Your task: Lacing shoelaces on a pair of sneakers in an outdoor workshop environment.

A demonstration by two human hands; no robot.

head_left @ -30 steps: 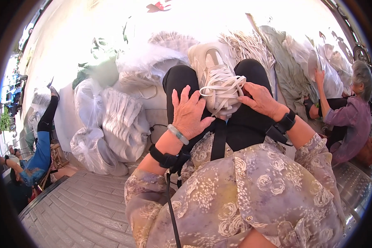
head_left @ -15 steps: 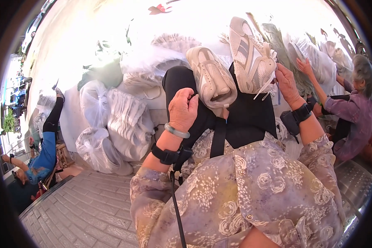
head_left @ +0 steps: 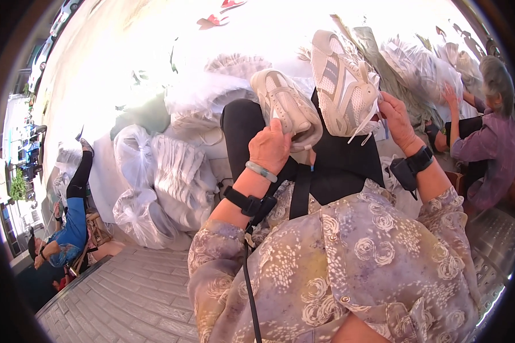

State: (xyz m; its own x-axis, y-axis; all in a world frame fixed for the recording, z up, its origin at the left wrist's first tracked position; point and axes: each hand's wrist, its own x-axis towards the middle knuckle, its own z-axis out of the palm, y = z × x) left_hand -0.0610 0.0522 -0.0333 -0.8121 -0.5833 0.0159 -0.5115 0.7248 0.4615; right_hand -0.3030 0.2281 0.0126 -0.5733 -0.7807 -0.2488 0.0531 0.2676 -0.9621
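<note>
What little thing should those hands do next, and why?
I'd probably have the right hand gather the loose lace ends of the shoe on the right: they dangle free and could snag, and that hand is right beside them, while the left hand is at the other shoe.

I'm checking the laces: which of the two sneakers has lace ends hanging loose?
The sneaker on the person's right, at the right hand; white lace ends dangle from it, while the left sneaker, by the left hand, shows none.
</note>
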